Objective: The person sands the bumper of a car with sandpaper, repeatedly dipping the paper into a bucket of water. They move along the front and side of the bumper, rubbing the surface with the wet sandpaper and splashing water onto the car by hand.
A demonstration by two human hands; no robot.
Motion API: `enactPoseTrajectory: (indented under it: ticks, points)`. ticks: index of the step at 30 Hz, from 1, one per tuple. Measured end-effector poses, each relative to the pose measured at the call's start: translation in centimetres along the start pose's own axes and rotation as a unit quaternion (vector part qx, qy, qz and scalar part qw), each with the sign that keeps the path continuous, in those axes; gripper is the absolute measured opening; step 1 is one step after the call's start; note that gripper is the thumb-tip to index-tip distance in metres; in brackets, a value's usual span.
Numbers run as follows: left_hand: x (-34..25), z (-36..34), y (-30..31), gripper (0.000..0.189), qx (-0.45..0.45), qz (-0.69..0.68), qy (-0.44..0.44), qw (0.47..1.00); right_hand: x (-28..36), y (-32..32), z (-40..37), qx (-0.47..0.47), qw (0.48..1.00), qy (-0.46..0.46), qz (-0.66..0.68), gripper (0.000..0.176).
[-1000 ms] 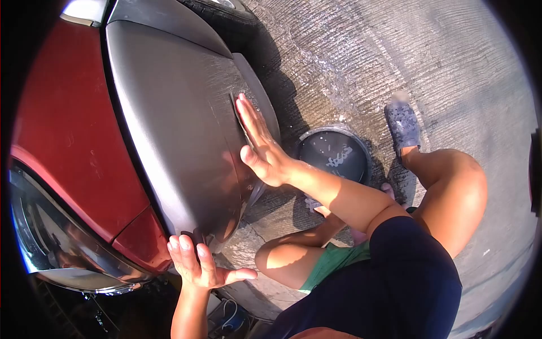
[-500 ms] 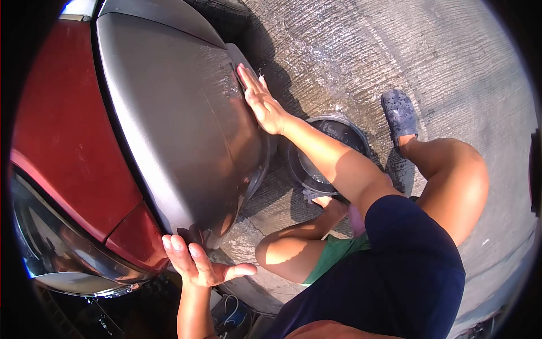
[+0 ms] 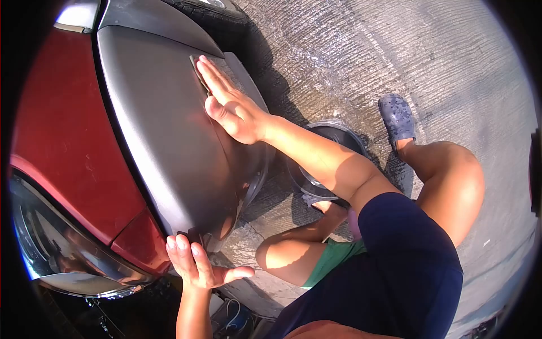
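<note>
The grey bumper (image 3: 164, 113) of a red car fills the left of the view. My right hand (image 3: 237, 110) lies on its upper part, fingers long and together, pressing a thin dark sheet that looks like sandpaper (image 3: 199, 73) against the surface. Only the sheet's edge shows past my fingers. Lower down, my left hand (image 3: 195, 263) rests at the bumper's near end by the red panel, its fingers stretched and thumb out, holding nothing. A dull wet-looking patch (image 3: 228, 73) shows beside my right fingers.
A dark round bucket (image 3: 333, 133) stands on the ridged concrete (image 3: 339, 56) under my right forearm. A tyre (image 3: 217, 20) is at the top. My clog-clad foot (image 3: 397, 116) is on the right. Wet streaks cross the ground.
My right hand has slid left, from the bumper's outer edge further onto its face, and the sheet's edge now shows. My left hand has stayed nearly in place.
</note>
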State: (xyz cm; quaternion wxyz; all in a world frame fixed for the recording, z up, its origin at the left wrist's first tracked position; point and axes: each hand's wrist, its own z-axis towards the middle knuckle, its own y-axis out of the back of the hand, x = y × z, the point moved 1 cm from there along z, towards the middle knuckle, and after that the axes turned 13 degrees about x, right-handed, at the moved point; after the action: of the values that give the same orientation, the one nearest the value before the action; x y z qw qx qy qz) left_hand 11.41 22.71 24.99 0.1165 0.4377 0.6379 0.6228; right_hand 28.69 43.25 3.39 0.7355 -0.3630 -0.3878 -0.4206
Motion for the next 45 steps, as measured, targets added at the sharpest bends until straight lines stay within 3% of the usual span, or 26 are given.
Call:
enactPoseTrajectory:
  ticks: [2,3,5,6,7,9,11,13,14,15,17,19,20,22,24,27,31,35,37,41,43,45]
  points:
    - [-0.3,0.7,-0.2,0.127,-0.017,0.011,0.01,1.0,0.6,1.2,2.5,0.012,0.997,0.069,0.012,0.102]
    - [-0.3,0.2,0.1,0.127,0.004,0.014,0.009,1.0,-1.2,1.0,1.4,0.003,0.999,0.039,0.004,0.1]
    - [0.1,0.1,-0.3,0.127,0.02,0.029,0.001,0.999,-8.1,0.4,-2.6,-0.005,0.986,-0.164,0.005,0.1]
    - [0.1,0.3,-0.1,0.127,0.025,0.026,-0.005,0.999,-7.2,-0.2,-2.3,-0.026,0.983,-0.176,0.035,0.101]
    - [-0.1,0.5,0.1,0.127,0.029,0.011,0.004,1.0,-3.6,-0.2,-0.2,-0.035,0.995,-0.077,0.046,0.106]
    - [-0.1,0.6,-0.1,0.128,0.013,-0.003,0.001,1.0,6.1,1.1,5.0,0.021,0.99,0.122,-0.062,0.109]
    - [-0.4,0.8,0.0,0.128,0.023,-0.004,0.002,1.0,7.2,1.4,6.3,0.03,0.99,0.126,-0.055,0.11]
    - [-0.1,0.9,0.3,0.128,0.035,0.001,-0.002,0.999,1.0,1.1,2.9,0.001,1.0,-0.009,-0.021,0.111]
    - [-0.3,1.5,0.5,0.128,0.036,0.019,-0.012,0.999,-4.4,0.7,0.8,-0.006,0.992,-0.119,0.041,0.109]
    - [-0.5,1.7,0.7,0.128,0.033,0.019,-0.007,0.999,-5.9,0.5,-0.1,-0.008,0.987,-0.145,0.073,0.105]
    - [-0.4,1.6,0.5,0.128,0.038,0.015,-0.008,0.999,0.0,1.0,3.0,-0.009,0.999,-0.041,0.005,0.111]
    - [-0.5,1.4,0.1,0.129,0.032,0.009,-0.001,0.999,6.9,1.0,5.4,0.015,0.989,0.128,-0.076,0.114]
    - [-0.6,1.3,-0.1,0.13,0.026,0.005,0.006,1.0,8.9,0.0,4.0,0.019,0.979,0.148,-0.137,0.118]
    - [-0.2,0.4,0.1,0.131,0.029,0.017,0.008,0.999,7.6,-4.1,-3.9,0.011,0.978,0.15,-0.142,0.117]
    - [0.1,0.7,0.2,0.132,0.022,0.011,0.006,1.0,5.8,-4.8,-4.8,0.01,0.982,0.147,-0.121,0.115]
    - [-0.4,1.1,0.0,0.134,0.005,0.014,0.006,1.0,6.2,0.9,6.6,0.007,0.99,0.133,-0.051,0.114]
    - [-0.1,0.1,-0.4,0.136,0.012,0.01,0.01,1.0,9.5,-2.2,-0.7,0.027,0.982,0.136,-0.127,0.118]
    - [-0.2,1.0,0.1,0.134,0.022,0.008,0.002,1.0,6.7,0.2,2.4,0.027,0.993,0.098,-0.065,0.109]
    - [-0.6,2.0,0.2,0.125,0.003,0.014,0.003,1.0,2.2,2.0,6.5,-0.003,0.998,0.055,-0.002,0.098]
    - [-1.4,3.3,0.4,0.086,0.088,0.127,0.051,0.987,1.0,-3.7,-4.4,-0.097,0.995,-0.005,0.011,0.078]
    - [-1.8,4.9,1.4,0.083,0.105,0.12,0.065,0.985,-0.2,-6.7,-9.4,-0.209,0.974,-0.085,0.021,0.053]
    - [-2.6,10.1,4.8,0.084,0.172,0.111,0.096,0.974,-0.9,-7.7,-11.8,-0.273,0.95,-0.148,0.015,0.04]
